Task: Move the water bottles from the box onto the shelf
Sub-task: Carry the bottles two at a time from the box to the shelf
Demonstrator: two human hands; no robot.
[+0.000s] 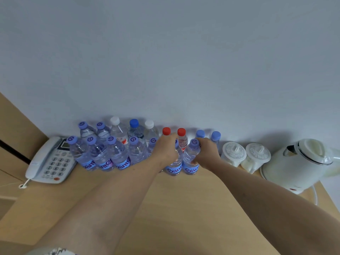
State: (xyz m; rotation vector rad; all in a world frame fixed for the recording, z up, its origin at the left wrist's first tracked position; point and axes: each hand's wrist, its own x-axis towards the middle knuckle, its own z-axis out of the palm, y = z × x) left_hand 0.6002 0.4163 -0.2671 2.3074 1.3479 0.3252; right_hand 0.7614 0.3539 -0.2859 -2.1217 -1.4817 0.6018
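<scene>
Head view, centre of frame: the left hand (168, 148) grips one upright bottle (174, 167) and the right hand (207, 150) grips its neighbour (191, 161), both apparently standing on the wooden shelf (165, 199), long axes vertical, touching, closing the front row.

Your left hand (166, 148) and right hand (206, 151) each hold a bottle upright on the wooden shelf (174, 208), side by side. More bottles (110, 153) stand between a phone (49, 161) and a kettle (301, 162).
</scene>
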